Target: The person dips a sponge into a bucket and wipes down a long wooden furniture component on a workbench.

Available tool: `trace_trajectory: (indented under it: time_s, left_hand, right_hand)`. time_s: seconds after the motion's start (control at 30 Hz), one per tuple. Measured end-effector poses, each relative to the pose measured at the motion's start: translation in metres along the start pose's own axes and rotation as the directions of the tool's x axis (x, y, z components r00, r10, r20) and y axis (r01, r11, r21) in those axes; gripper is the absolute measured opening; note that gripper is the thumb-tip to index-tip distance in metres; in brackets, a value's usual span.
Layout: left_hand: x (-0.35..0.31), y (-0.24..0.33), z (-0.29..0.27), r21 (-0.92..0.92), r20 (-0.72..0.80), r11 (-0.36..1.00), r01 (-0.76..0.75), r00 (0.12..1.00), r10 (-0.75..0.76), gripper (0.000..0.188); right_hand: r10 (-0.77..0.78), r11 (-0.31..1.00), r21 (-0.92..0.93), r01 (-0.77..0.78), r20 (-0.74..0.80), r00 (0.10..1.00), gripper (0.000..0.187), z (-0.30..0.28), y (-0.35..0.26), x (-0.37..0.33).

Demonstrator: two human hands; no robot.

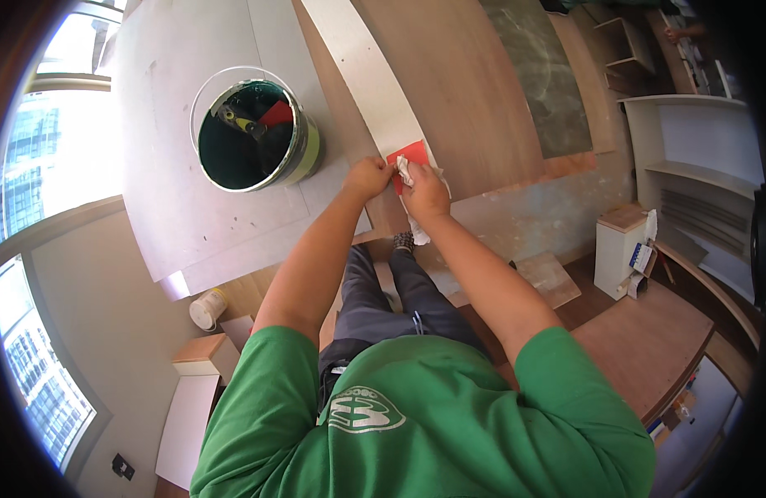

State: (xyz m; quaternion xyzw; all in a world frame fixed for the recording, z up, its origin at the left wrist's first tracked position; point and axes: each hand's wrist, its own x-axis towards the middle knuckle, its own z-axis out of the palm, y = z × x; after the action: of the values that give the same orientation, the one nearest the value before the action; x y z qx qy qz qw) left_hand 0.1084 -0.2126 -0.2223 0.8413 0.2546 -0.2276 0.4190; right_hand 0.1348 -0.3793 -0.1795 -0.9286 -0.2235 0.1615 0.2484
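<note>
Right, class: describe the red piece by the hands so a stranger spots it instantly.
On the big table, follow the white strip to its near end. There, between left hand and right hand, is the red piece: flat and bright, unlike the crumpled white wad over it.

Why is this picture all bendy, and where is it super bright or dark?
In the head view, the fisheye lens bows straight edges, as on the shelf unit; the upper-left window glares nearly white; the bucket looks dark inside; the red piece by the left hand and right hand is well lit.
</note>
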Motion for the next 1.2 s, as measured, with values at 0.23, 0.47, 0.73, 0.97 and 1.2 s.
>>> trace_trajectory:
  time_s: [0.23, 0.47, 0.73, 0.97, 1.2]
  left_hand:
    - [0.01, -0.027, 0.012, -0.099, -0.103, 0.988, -0.121, 0.989, 0.111, 0.045]
    - [-0.004, 0.007, -0.003, -0.081, 0.043, 0.997, 0.013, 0.999, -0.009, 0.047]
    - [-0.013, 0.015, -0.005, -0.068, -0.001, 0.995, 0.078, 0.997, -0.078, 0.046]
    - [-0.047, 0.023, 0.005, 0.246, -0.367, 0.942, -0.227, 0.878, 0.307, 0.047]
    - [-0.046, 0.021, 0.021, 0.554, -0.237, 0.786, -0.275, 0.853, 0.466, 0.069]
  right_hand:
    - [0.031, 0.999, 0.014, -0.031, 0.001, 1.0, 0.021, 0.005, -0.009, -0.007]
    - [0.185, 0.983, 0.006, -0.186, 0.016, 0.983, 0.019, -0.007, -0.009, 0.013]
    - [0.17, 0.985, 0.043, -0.167, -0.067, 0.983, 0.022, -0.012, 0.003, 0.017]
    - [0.097, 0.995, 0.019, -0.096, -0.093, 0.991, 0.019, -0.005, 0.011, 0.017]
    - [0.089, 0.989, 0.13, -0.071, -0.136, 0.987, 0.021, -0.005, 0.016, 0.01]
